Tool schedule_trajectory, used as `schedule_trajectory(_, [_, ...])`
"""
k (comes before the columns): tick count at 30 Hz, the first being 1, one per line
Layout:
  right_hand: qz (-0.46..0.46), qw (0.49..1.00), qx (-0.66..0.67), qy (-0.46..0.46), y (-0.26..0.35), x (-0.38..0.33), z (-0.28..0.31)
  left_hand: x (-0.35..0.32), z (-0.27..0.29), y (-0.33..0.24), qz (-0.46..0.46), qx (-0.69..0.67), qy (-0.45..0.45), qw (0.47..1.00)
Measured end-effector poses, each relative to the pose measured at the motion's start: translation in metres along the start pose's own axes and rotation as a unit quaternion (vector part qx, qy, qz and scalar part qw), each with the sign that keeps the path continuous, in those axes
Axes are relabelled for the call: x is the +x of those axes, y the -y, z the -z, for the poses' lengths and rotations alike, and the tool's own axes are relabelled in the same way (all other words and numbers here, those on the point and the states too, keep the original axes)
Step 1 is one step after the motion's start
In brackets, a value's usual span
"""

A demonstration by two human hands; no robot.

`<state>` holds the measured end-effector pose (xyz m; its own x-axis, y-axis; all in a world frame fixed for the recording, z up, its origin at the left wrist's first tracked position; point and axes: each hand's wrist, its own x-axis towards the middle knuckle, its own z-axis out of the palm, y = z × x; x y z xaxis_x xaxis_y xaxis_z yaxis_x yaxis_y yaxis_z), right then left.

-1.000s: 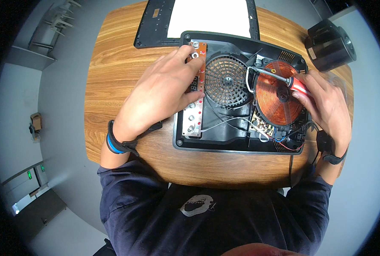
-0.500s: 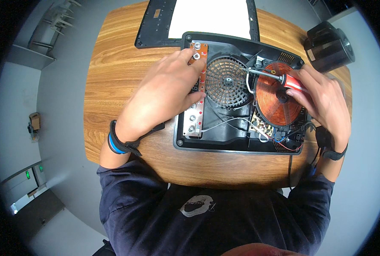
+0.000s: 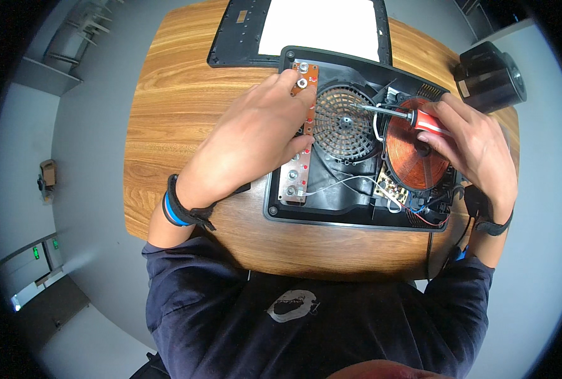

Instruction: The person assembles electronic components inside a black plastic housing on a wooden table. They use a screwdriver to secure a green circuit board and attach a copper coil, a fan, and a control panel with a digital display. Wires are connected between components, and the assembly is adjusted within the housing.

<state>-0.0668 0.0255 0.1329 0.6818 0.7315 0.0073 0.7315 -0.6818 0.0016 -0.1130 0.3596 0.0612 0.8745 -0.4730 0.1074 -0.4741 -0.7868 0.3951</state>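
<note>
An opened black appliance housing lies on the table, with a round fan grille and a copper coil inside. Along its left side runs a narrow circuit board with red and silver parts. My left hand holds this board, its thumb and fingers curled over it and covering its middle. My right hand is closed around the red handle of a screwdriver. The metal shaft points left, and its tip hovers over the grille. Whether a screw sits on the tip, I cannot make out.
A black panel with a large white area lies behind the housing. At the far right stands a dark cylindrical container. A white wire leads from the strip board to a small board. A dark cable hangs over the near table edge.
The screwdriver has moved left over the fan grille with my right hand. Housing and panel appear slightly farther right in the picture. My left hand stays on the circuit board.
</note>
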Motion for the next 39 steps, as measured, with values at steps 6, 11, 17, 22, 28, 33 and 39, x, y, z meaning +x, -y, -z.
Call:
schedule_trajectory(6, [0.024, 0.999, 0.015, -0.027, -0.002, 0.014, -0.001, 0.000, 0.003, -0.002, 0.008, 0.016, 0.008, 1.000])
schedule_trajectory(11, [0.051, 0.996, -0.051, -0.059, -0.011, 0.036, -0.002, 0.002, 0.005, -0.003, 0.006, 0.027, 0.008, 1.000])
schedule_trajectory(17, [0.109, 0.984, -0.093, -0.104, -0.006, 0.068, 0.003, 0.000, 0.004, -0.005, 0.014, 0.016, 0.005, 1.000])
schedule_trajectory(22, [0.131, 0.980, -0.116, -0.091, -0.007, 0.084, 0.001, 0.000, 0.003, -0.003, 0.006, 0.011, -0.007, 1.000])
schedule_trajectory(28, [0.154, 0.974, -0.137, -0.095, -0.006, 0.096, 0.000, 0.000, -0.001, -0.002, 0.000, 0.019, -0.018, 1.000])
schedule_trajectory(33, [0.173, 0.969, -0.151, -0.097, -0.005, 0.105, -0.001, 0.001, 0.001, -0.003, -0.003, 0.028, -0.015, 0.999])
schedule_trajectory(39, [0.158, 0.971, -0.177, -0.033, 0.017, 0.110, 0.022, 0.001, 0.002, -0.001, -0.005, 0.037, 0.000, 0.999])
